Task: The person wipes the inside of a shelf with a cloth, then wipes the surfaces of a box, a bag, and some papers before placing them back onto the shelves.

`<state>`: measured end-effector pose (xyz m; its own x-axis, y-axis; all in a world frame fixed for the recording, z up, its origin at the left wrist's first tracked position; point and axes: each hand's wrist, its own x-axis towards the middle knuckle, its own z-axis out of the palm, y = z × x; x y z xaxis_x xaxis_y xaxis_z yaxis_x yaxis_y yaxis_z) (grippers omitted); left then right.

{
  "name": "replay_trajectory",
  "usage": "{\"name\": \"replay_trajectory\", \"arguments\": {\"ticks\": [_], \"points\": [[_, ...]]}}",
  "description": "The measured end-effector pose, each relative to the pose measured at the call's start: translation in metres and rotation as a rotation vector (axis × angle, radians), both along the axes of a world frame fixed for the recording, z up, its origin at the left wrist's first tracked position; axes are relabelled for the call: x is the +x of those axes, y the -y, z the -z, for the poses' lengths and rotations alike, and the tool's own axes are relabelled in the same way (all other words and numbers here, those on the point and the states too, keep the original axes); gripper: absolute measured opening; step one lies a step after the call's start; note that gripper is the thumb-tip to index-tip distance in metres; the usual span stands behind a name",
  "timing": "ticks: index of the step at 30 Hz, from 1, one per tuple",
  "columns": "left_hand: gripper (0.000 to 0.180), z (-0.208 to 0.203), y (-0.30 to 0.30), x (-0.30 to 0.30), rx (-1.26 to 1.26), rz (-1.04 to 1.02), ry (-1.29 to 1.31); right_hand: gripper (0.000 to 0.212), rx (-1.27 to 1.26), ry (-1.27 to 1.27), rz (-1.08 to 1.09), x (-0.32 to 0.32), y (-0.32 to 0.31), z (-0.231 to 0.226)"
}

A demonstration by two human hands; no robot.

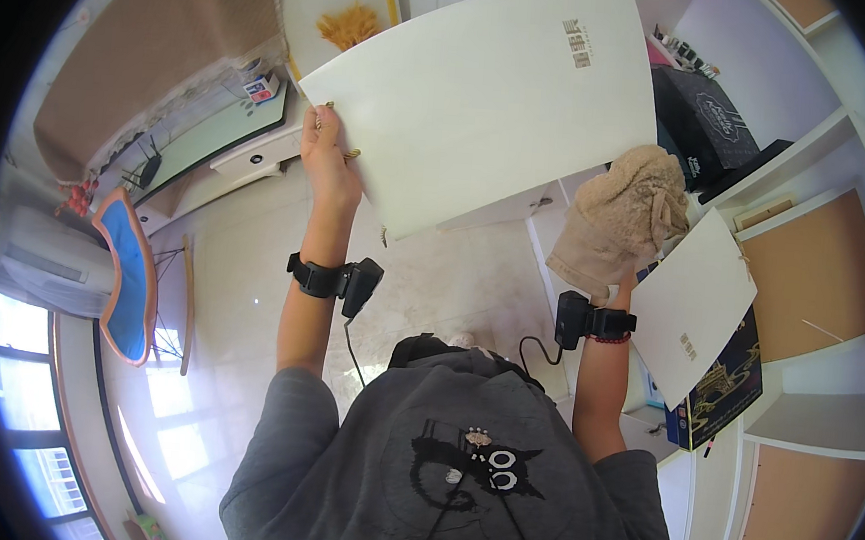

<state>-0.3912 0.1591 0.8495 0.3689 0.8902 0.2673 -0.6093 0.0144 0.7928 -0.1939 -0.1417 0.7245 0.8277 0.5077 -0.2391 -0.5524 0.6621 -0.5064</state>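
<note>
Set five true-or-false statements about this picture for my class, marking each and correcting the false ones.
1. The left-hand grip holds the large flat white panel. True.
2. The fuzzy beige cloth hides the right-hand grip. True.
3. The blue curved surface with an orange rim is at the picture's right. False: it is at the left.
4. The dark grey T-shirt has a plain front. False: it bears a black cat design.
5. The smaller flat white panel hides part of the dark gold-patterned box. True.
</note>
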Motion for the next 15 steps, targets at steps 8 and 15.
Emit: {"name": "replay_trajectory", "arguments": {"ticks": [8,15], "points": [[0.035,0.024,-0.023,-0.013,0.032,0.02,-0.071,0.028,-0.004,-0.007,-0.028,-0.003,0.01,0.008],[0.043,0.051,-0.021,-0.023,-0.362,0.337,-0.001,0.029,0.032,0.098,-0.014,0.029,-0.007,-0.006]]}}
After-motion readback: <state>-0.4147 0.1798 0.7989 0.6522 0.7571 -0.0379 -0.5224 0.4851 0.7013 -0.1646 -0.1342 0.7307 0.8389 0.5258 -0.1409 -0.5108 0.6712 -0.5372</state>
